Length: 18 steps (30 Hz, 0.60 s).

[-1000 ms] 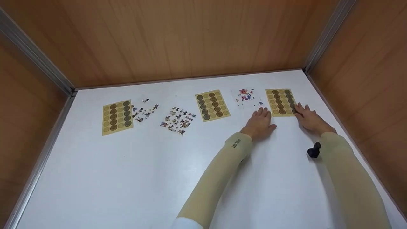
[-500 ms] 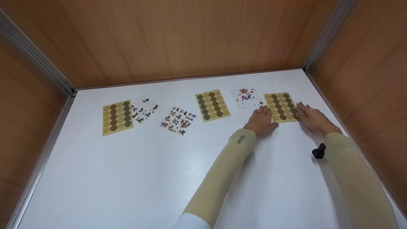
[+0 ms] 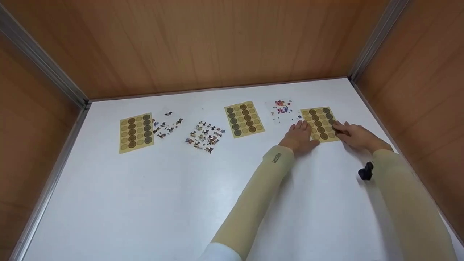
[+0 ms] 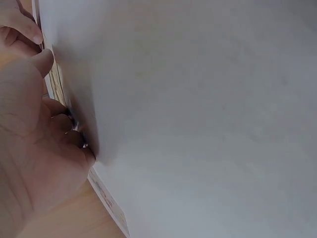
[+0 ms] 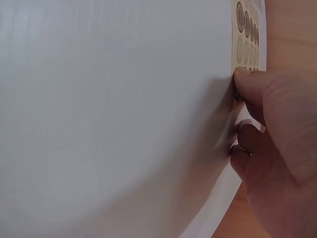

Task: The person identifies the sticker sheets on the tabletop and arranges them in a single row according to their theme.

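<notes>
A tan sticker sheet (image 3: pixel 319 121) with round light and dark brown stickers lies at the table's far right, between the two hands. My left hand (image 3: pixel 297 137) rests flat over its left edge, fingers pointing away and thumb near the bottom corner. On the other side, my right hand (image 3: pixel 357 137) has its fingers drawn in, pinching the sheet's right edge. In the right wrist view, the thumb (image 5: pixel 250 84) presses on the sheet's margin, with the other fingers curled below it. The left wrist view shows the left fingertips (image 4: pixel 74 138) down on the table; the sheet is mostly hidden there.
A clear sheet of small colourful stickers (image 3: pixel 282 110) lies just left of the hands. Further left are another tan sheet (image 3: pixel 244 119), two clear figure sticker sheets (image 3: pixel 205 137) (image 3: pixel 167 125) and a third tan sheet (image 3: pixel 136 133). Wooden walls (image 3: pixel 232 43) enclose the white table (image 3: pixel 163 203).
The sheet between the hands has slid a little toward me and tilted slightly. Both hands shifted slightly right, and the right fingers have gone from stretched out to drawn in.
</notes>
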Available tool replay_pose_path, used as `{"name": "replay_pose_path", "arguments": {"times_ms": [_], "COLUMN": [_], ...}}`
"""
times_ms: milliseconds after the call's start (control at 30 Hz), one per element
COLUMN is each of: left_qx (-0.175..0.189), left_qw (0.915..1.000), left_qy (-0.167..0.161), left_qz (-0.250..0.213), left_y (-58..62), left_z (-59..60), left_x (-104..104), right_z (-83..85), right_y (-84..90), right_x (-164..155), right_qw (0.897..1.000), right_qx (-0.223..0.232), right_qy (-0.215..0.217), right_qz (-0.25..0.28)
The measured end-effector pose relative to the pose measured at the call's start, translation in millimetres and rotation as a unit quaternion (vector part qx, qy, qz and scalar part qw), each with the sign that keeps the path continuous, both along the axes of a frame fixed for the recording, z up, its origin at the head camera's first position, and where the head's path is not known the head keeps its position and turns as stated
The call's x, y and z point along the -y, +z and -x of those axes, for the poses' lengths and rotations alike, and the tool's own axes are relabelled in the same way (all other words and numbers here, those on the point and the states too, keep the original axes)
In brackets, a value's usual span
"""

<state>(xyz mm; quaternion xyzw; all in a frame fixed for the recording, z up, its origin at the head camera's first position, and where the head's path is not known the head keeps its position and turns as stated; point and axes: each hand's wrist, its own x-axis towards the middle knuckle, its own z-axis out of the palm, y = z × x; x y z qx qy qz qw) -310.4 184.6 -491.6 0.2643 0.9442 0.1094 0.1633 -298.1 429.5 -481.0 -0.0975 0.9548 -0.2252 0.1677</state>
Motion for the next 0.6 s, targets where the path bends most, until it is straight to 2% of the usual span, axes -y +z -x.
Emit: {"name": "replay_pose_path", "arguments": {"times_ms": [100, 233, 367, 600], "left_qx": [-0.011, 0.000, 0.027, 0.019], "left_qw": [0.9999, 0.9996, 0.9984, 0.9995], "left_qy": [-0.001, 0.015, 0.033, 0.024], "left_qz": [-0.003, -0.023, -0.038, -0.001], "left_y": [0.3, 3.7, 7.2, 6.9], "left_z": [0.1, -0.8, 0.3, 3.2], "left_x": [1, -1, -1, -1], "right_z": [1.1, 0.5, -2.0, -6.3], "right_y": [1.6, 0.0, -3.1, -5.4], "right_x": [0, -2, 2, 9], "right_qw": [1.000, 0.998, 0.998, 0.999], "right_qx": [-0.003, 0.029, 0.048, 0.046], "right_qy": [-0.018, -0.047, -0.044, -0.025], "right_qz": [0.005, 0.016, 0.007, -0.013]}}
